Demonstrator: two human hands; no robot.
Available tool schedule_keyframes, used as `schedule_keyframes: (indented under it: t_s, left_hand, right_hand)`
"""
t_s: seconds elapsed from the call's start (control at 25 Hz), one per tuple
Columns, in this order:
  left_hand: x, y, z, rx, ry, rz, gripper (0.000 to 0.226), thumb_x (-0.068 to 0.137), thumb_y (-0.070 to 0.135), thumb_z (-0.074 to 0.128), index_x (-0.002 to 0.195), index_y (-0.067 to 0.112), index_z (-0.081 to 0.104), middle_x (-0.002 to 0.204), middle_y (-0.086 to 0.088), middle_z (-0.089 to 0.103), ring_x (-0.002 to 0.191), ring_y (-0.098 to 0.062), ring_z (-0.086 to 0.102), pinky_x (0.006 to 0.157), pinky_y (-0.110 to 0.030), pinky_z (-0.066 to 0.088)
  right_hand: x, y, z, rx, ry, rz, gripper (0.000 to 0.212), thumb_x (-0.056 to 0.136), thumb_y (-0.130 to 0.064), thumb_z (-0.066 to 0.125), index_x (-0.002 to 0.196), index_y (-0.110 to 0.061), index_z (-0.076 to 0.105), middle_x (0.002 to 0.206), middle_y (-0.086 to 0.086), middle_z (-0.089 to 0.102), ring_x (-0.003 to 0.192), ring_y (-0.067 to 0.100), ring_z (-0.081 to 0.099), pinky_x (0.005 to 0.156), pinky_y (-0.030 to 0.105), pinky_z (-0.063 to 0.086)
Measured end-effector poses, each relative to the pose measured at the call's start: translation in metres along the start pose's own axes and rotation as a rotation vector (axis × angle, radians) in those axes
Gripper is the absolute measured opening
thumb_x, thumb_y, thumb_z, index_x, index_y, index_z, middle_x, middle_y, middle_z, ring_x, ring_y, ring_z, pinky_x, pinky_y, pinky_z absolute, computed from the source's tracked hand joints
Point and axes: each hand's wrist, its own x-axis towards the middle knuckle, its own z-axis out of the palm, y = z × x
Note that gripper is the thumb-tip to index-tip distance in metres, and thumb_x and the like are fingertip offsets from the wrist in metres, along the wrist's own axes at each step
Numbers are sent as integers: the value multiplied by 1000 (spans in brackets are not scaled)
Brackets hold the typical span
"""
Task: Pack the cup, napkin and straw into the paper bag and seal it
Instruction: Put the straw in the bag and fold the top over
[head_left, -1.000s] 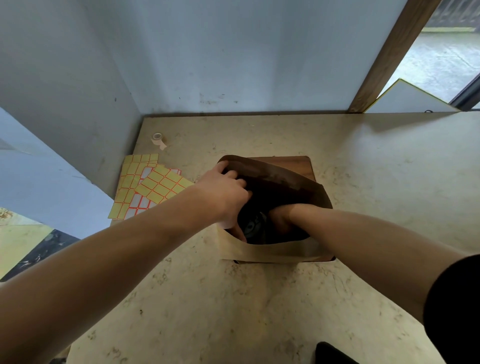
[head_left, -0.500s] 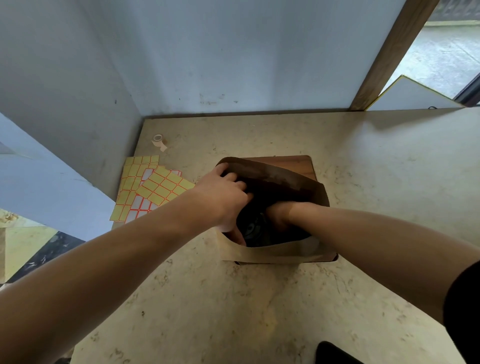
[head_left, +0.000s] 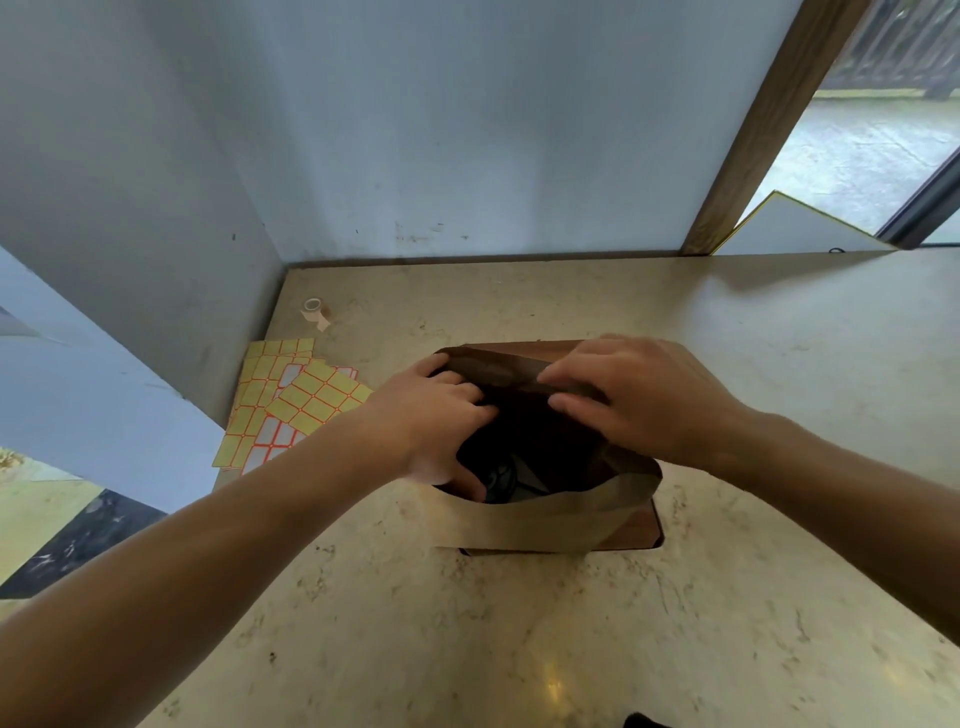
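A brown paper bag (head_left: 540, 525) stands open on a wooden board in the middle of the table. Deep inside it I can make out a dark cup (head_left: 500, 475) with a pale print; napkin and straw are not visible. My left hand (head_left: 431, 415) grips the bag's left rim, thumb outside and fingers inside. My right hand (head_left: 639, 400) is above the mouth and pinches the far rim of the bag between thumb and fingers.
The bag rests on a wooden board (head_left: 636, 532). Yellow sticker sheets (head_left: 291, 400) lie left of it, and a small tape roll (head_left: 314, 309) sits near the back left corner. Walls close off the back and left of the beige table (head_left: 519, 623).
My right hand has come out of the bag and now holds its far rim. The left hand stays on the left rim.
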Motion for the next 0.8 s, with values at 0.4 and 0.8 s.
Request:
schedule_keyframes:
  t_s: [0.4, 0.8]
  left_hand:
    - [-48, -17, 26, -413, 392, -107, 68, 79, 81, 43, 127, 36, 57, 154, 5, 31, 147, -14, 6, 107, -51, 32]
    - [-61, -12, 62, -826, 386, -303, 84, 53, 59, 85, 116, 49, 29, 151, 24, 24, 133, -4, 26, 106, -31, 26]
  right_hand:
    - [-65, 39, 32, 77, -184, 174, 91, 54, -93, 45, 134, -51, 35, 157, -21, -9, 144, 17, 16, 106, 43, 37]
    - [-65, 32, 44, 196, 54, 124, 39, 77, -41, 71, 112, -29, 62, 112, -14, 62, 87, 9, 62, 72, 29, 56]
